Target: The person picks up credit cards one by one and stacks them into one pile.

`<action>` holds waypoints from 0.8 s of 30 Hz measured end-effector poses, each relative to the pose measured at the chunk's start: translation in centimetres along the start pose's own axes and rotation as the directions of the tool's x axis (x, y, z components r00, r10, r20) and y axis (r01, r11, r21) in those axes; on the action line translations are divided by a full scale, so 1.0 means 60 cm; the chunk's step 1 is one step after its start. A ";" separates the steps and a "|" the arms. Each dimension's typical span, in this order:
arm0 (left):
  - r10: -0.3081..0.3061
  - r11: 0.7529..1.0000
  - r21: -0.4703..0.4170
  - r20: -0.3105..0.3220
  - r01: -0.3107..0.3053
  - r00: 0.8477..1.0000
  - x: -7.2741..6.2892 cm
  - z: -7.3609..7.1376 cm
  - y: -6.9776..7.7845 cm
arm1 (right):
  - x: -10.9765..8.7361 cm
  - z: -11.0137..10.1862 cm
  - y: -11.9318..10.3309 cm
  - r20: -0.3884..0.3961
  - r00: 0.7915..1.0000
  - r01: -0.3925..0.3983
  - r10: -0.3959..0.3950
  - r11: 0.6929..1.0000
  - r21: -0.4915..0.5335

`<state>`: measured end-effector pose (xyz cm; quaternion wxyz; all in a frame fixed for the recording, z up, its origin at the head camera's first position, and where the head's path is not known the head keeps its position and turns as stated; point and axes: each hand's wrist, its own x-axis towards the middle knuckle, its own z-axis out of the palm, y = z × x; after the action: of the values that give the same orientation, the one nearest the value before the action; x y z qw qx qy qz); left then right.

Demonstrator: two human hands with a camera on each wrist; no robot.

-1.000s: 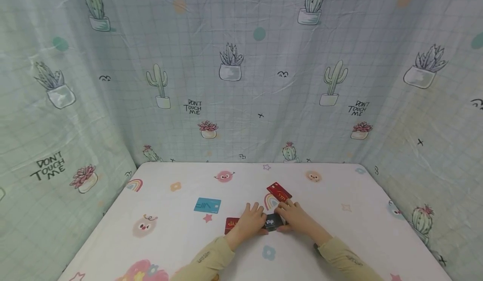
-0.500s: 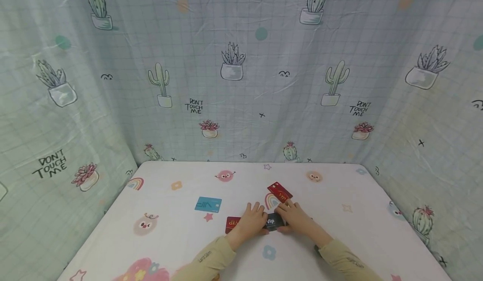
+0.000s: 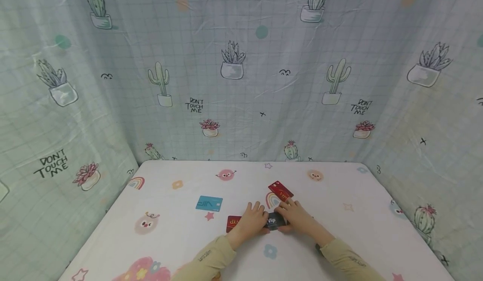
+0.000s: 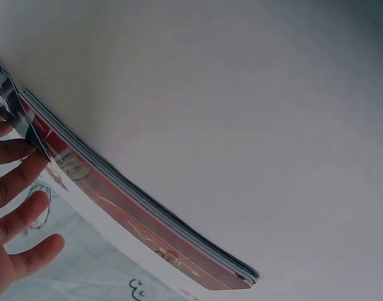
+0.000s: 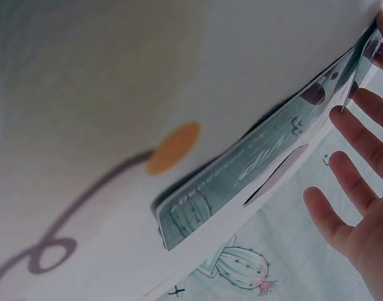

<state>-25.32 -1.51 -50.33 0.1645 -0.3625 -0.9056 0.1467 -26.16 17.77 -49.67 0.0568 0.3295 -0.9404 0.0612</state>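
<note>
A black Vip card (image 3: 276,219) spans the gap between both hands near the middle of the table. My left hand (image 3: 252,220) pinches one end of it; in the left wrist view that card (image 4: 14,110) is between thumb and fingertips, above a stack with a red card (image 4: 147,216) on top. At the opposite end, my right hand (image 3: 297,216) pinches the same card, its edge (image 5: 360,66) showing in the right wrist view. Beneath the right hand lies a dark, glossy VIP card (image 5: 242,166). In the head view the red stack (image 3: 233,222) is partly hidden by the left wrist.
A blue card (image 3: 209,203) lies on the left of the white patterned table (image 3: 339,230). Another red VIP card (image 3: 280,190) is just beyond the right fingers. Something dark (image 3: 318,248) peeks out under the right sleeve. Cactus-print cloth (image 3: 241,100) encloses the back and sides.
</note>
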 end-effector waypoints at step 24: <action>0.017 0.999 0.039 -0.019 -0.016 1.000 0.000 -0.002 0.000 | -0.002 0.002 0.008 0.007 1.000 0.009 -0.009 1.000 -0.029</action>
<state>-25.25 -1.48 -50.24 0.1791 -0.3682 -0.8978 0.1620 -26.37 18.22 -49.82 0.0586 0.3331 -0.9399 0.0460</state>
